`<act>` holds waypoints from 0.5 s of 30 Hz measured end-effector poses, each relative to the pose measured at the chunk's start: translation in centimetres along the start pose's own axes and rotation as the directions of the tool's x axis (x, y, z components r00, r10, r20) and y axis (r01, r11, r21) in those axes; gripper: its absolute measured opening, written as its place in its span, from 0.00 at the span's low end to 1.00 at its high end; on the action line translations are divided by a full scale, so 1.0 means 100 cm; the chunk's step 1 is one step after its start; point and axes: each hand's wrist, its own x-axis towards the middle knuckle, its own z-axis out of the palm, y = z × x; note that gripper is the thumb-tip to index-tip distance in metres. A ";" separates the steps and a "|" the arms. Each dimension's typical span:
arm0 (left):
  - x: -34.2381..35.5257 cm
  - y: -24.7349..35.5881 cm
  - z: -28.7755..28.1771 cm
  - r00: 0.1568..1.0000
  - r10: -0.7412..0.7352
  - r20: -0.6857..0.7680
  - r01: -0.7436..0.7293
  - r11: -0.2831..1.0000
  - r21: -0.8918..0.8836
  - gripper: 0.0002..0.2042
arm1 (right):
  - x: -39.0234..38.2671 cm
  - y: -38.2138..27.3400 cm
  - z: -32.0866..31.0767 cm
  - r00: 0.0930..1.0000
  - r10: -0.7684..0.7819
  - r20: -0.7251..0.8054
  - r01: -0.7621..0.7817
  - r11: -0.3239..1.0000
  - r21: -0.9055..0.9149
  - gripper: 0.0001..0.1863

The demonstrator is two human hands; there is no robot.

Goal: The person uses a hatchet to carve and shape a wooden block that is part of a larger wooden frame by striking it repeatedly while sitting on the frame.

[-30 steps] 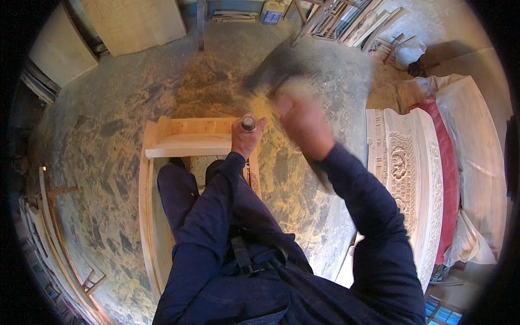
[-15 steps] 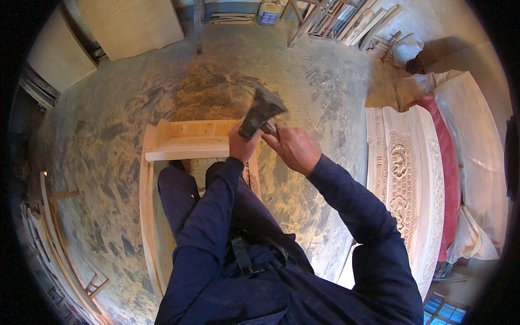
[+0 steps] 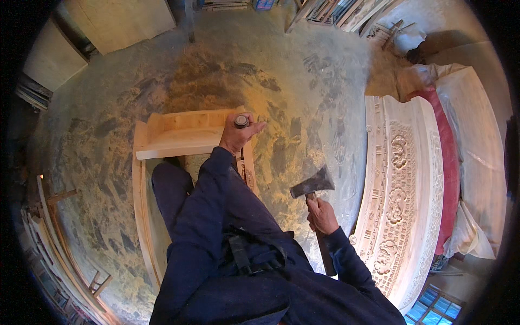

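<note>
My left hand [image 3: 234, 138] is closed around an upright chisel [image 3: 241, 121], its round dark butt end showing above the fist. A thin dark length of it shows below, by the right side of a pale wooden frame [image 3: 181, 148]. Where its tip meets the wood is hidden. In my right hand [image 3: 323, 218] is a hatchet [image 3: 313, 184], gripped by its wooden handle just under the dark steel head. The hatchet is out to the right, apart from the chisel and over the floor. My legs are inside the wooden frame.
On the right lies a long carved wooden panel [image 3: 398, 203], with red cloth [image 3: 450, 179] and plastic sheeting [image 3: 476, 130] beyond it. Boards [image 3: 122, 24] lean at the back left. Timber strips [image 3: 346, 16] stand at the back, others [image 3: 54, 244] at the left. Dust covers the floor [image 3: 292, 92].
The hatchet has swung away from above my left hand, down and to the right. My left hand, hidden in part before, now shows the chisel's butt. The view has shifted slightly.
</note>
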 end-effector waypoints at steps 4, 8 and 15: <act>0.005 -0.027 0.004 0.951 0.106 -0.290 -0.100 0.994 0.036 0.17 | -0.001 0.038 0.012 0.991 0.129 0.033 -0.132 0.989 0.074 0.21; 0.003 -0.048 0.023 0.822 0.254 -0.510 -0.149 0.960 0.239 0.17 | -0.004 0.015 0.012 0.933 0.342 0.112 -0.355 0.926 0.128 0.17; 0.034 -0.040 0.006 0.830 0.139 -0.540 -0.014 0.974 0.228 0.15 | 0.014 0.070 0.013 0.846 -0.453 0.281 0.530 0.659 -0.534 0.25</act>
